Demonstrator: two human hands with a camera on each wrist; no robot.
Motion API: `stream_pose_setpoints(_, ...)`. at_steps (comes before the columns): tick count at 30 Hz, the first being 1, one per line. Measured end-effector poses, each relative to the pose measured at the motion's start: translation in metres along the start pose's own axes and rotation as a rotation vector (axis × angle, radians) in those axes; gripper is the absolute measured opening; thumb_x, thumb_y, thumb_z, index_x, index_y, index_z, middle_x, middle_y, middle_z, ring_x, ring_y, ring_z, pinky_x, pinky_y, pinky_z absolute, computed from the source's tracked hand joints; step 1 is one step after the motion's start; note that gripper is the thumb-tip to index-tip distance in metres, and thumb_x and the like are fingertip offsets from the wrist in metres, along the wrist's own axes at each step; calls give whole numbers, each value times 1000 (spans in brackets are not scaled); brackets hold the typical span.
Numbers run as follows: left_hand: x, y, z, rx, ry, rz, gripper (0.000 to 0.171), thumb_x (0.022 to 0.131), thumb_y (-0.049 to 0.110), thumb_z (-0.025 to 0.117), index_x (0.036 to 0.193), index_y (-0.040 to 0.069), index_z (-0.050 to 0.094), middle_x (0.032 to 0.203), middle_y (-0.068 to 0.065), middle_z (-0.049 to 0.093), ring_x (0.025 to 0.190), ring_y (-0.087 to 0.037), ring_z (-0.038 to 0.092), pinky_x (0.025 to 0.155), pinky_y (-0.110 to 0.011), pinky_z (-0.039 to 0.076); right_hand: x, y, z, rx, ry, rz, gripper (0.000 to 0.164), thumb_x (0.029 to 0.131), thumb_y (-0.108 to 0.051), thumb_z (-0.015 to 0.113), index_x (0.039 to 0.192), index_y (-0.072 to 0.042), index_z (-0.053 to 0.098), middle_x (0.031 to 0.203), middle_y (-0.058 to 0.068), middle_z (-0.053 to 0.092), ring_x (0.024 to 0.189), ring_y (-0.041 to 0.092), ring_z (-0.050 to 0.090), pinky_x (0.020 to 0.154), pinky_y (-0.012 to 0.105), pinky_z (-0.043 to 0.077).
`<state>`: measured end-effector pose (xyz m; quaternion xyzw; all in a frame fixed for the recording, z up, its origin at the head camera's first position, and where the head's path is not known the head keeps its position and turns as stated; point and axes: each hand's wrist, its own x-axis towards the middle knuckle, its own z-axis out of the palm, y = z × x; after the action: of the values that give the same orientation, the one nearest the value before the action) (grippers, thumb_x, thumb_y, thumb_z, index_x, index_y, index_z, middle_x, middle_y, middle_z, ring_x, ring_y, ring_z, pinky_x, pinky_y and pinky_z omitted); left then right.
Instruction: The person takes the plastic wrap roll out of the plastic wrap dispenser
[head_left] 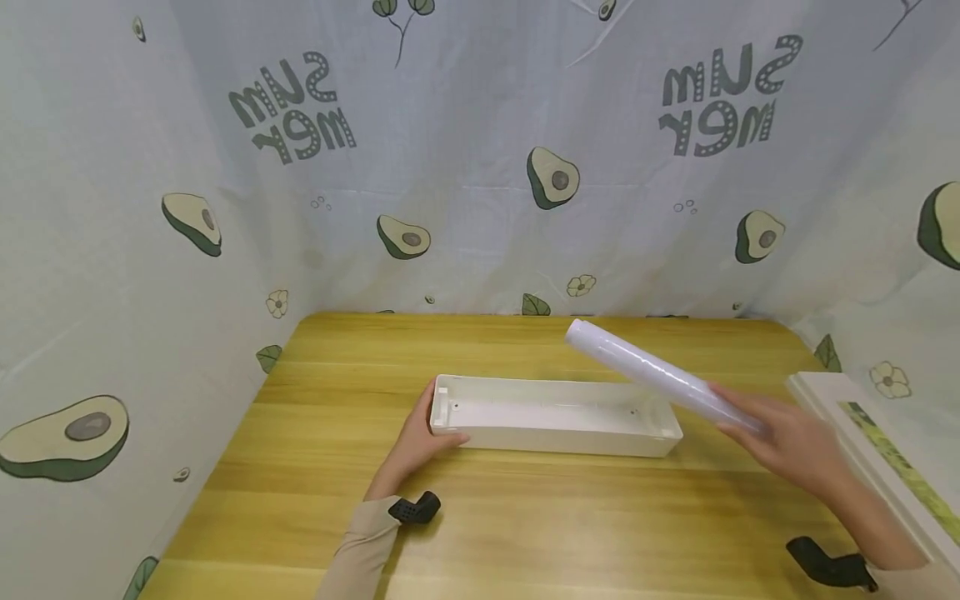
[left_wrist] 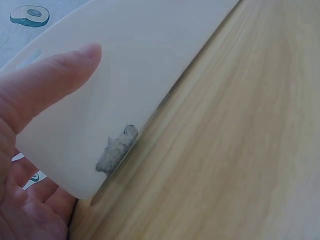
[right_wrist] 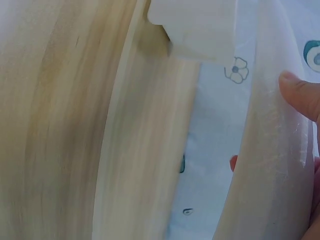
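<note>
A long white box (head_left: pixel 562 439), open at the top, rests lengthwise on the wooden table. My left hand (head_left: pixel 415 435) grips its left end, the thumb on the front wall and the other fingers behind the end. A torn grey patch (left_wrist: pixel 117 150) shows low on that wall in the left wrist view. In my right hand (head_left: pixel 795 437) is a roll of glossy, whitish plastic film (head_left: pixel 652 371), held near its right end. The roll is tilted, its far end pointing up and left above the box's right part. Thumb and fingers wrap round the roll (right_wrist: pixel 272 165) in the right wrist view.
Along the table's right edge lies a long white piece (head_left: pixel 862 425) with a green patterned strip, near my right forearm. A pale curtain (head_left: pixel 465 167) printed with avocados hangs behind and beside the wooden table (head_left: pixel 300 467).
</note>
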<state>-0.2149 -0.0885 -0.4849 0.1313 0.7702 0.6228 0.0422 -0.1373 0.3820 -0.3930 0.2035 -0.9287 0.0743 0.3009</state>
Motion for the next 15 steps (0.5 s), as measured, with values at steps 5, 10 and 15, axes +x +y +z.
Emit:
stream_pose_setpoints(5, -1, 0, 0, 8, 4, -7, 106, 71, 14, 82, 151, 11, 12, 152, -14, 31, 133, -30, 39, 109, -47, 31, -4, 4, -1, -16, 13, 11, 65, 70, -30, 79, 130, -27, 57, 94, 19, 71, 70, 33, 64, 55, 38, 45)
stream_pose_setpoints(10, -2, -3, 0, 12, 9, -9, 105, 71, 13, 81, 151, 12, 13, 152, -13, 31, 133, -30, 38, 109, -48, 31, -11, 8, -3, -7, 5, 28, 64, 70, -29, 79, 129, -27, 58, 95, 18, 71, 65, 27, 60, 50, 32, 41)
stream_pose_setpoints(15, -1, -2, 0, 24, 7, 4, 105, 70, 14, 81, 151, 10, 14, 152, -14, 31, 132, -30, 39, 109, -47, 31, -16, 11, -8, -42, -43, 105, 67, 70, -32, 79, 132, -34, 53, 98, 19, 71, 59, 13, 52, 46, 25, 33)
